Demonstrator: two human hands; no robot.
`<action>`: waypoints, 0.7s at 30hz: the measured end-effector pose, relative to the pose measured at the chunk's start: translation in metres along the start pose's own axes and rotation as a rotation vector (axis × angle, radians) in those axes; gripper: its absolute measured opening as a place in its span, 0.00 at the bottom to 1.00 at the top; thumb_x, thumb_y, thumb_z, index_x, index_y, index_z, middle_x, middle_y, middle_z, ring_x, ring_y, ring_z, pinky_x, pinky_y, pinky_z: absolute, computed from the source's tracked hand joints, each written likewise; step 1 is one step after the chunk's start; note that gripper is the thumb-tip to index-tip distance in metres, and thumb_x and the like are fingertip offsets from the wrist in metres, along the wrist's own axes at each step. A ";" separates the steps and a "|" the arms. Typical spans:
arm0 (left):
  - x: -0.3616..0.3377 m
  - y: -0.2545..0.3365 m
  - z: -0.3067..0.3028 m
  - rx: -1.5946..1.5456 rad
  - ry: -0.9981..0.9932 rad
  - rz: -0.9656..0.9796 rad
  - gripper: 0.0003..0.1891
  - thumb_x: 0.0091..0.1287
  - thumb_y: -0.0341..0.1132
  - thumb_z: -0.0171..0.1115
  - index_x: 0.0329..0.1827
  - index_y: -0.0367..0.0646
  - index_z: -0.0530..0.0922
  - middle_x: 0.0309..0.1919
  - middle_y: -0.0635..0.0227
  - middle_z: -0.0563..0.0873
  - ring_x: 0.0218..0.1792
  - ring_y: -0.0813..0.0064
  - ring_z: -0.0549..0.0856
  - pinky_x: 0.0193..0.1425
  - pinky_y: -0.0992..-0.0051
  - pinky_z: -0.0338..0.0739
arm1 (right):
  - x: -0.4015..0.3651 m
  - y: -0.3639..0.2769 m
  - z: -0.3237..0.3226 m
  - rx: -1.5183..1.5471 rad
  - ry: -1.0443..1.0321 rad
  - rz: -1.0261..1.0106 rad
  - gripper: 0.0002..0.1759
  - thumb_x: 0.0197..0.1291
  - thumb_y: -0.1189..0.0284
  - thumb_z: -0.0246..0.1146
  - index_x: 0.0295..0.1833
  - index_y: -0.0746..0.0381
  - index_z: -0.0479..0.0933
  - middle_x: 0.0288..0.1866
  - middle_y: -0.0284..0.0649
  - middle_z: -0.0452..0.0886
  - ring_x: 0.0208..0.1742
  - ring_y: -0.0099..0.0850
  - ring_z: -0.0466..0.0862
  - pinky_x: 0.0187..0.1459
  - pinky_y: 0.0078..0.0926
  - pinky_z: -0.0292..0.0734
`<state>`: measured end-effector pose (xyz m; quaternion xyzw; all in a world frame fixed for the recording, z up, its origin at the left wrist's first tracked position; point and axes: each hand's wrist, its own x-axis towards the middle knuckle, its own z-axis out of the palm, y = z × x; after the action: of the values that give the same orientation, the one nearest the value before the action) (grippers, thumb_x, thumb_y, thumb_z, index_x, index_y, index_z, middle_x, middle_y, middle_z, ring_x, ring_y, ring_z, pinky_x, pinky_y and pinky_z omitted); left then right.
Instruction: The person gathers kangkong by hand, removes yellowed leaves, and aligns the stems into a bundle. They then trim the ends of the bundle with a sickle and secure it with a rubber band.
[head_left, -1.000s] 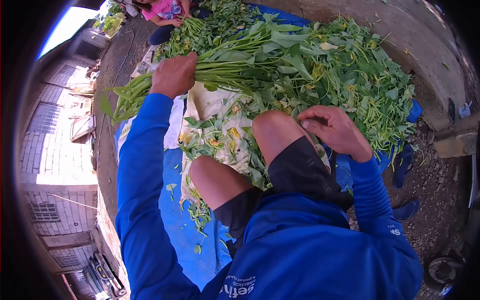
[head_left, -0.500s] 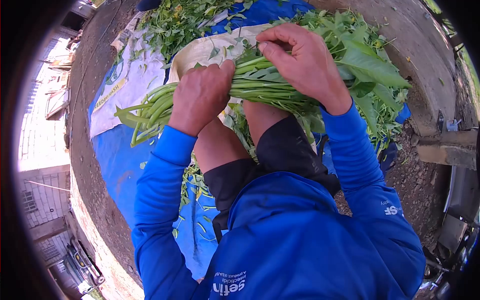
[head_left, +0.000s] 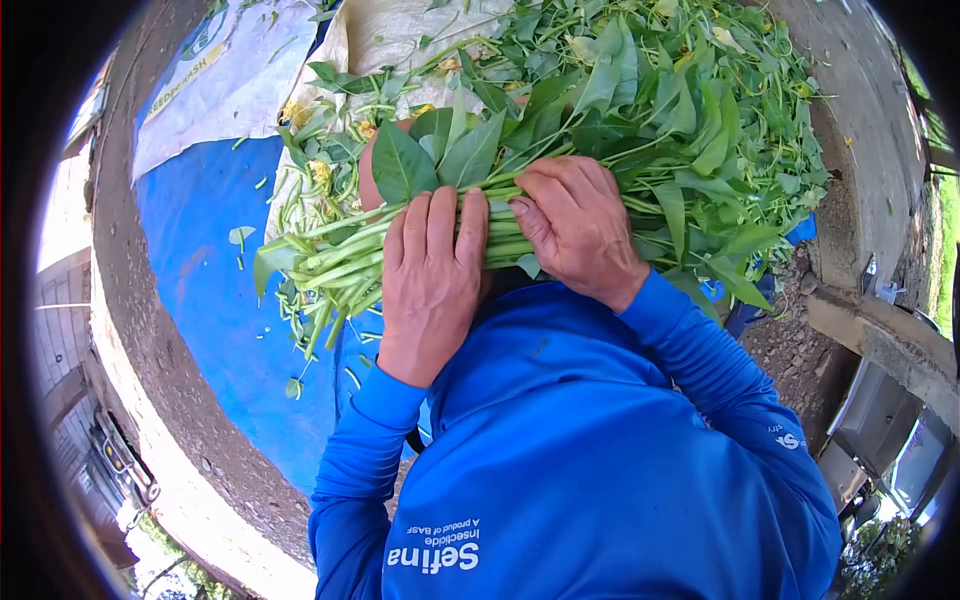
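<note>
A bundle of long green leafy stems (head_left: 345, 250), which looks like water spinach, lies crosswise close to the torso. Its cut ends point left and its leaves spread right. My left hand (head_left: 432, 280) lies over the stem part, fingers fairly straight across it; the thumb is hidden, apparently under the bundle. My right hand (head_left: 580, 225) is closed on the upper stems near the leaves, thumb and forefinger close together. Two broad leaves (head_left: 440, 160) stand up just beyond the left fingertips.
A large heap of leafy greens (head_left: 740, 90) spreads at the far right. Cut stem bits and yellow leaves (head_left: 318, 172) lie on a pale sack (head_left: 385, 35). Beneath is a blue tarp (head_left: 225, 290); a printed white sack (head_left: 235, 75) lies at upper left. A concrete block (head_left: 880, 325) stands right.
The bundle has come nearer the torso. My left hand went from a fist around the stems to straighter fingers over them. My right hand moved down onto the stems. The view has tilted.
</note>
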<state>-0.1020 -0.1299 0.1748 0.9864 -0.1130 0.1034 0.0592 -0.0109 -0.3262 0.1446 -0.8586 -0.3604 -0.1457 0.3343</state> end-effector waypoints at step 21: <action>0.001 -0.049 -0.022 -0.400 -0.120 -0.098 0.22 0.72 0.42 0.75 0.68 0.50 0.89 0.62 0.52 0.85 0.65 0.48 0.82 0.68 0.49 0.72 | -0.016 -0.047 -0.070 0.208 -0.438 0.051 0.25 0.63 0.68 0.77 0.64 0.65 0.86 0.56 0.41 0.83 0.58 0.45 0.82 0.61 0.47 0.80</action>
<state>-0.0937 -0.0800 0.1923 0.9637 -0.0863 0.0171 0.2521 -0.0559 -0.3577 0.2099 -0.8394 -0.4157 0.0905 0.3383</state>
